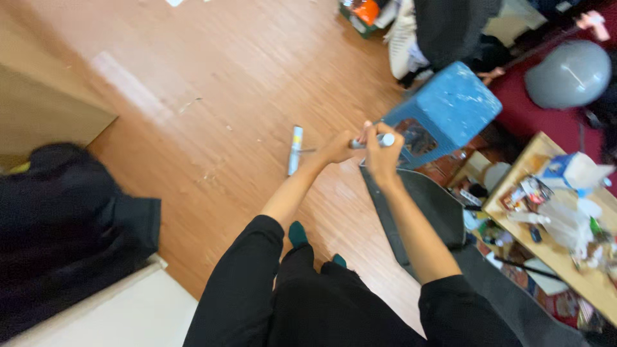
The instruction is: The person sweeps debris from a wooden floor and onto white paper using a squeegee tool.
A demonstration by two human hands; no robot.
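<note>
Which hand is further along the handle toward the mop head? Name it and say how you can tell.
The left hand: it grips the metal handle on the side of the flat mop head, while the right hand clasps the end.

Two hands, one mop, one stool

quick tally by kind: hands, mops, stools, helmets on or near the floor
hands: 2, left hand and right hand, both gripping the handle
mop: 1
blue stool: 1
grey helmet: 1
total: 5
</note>
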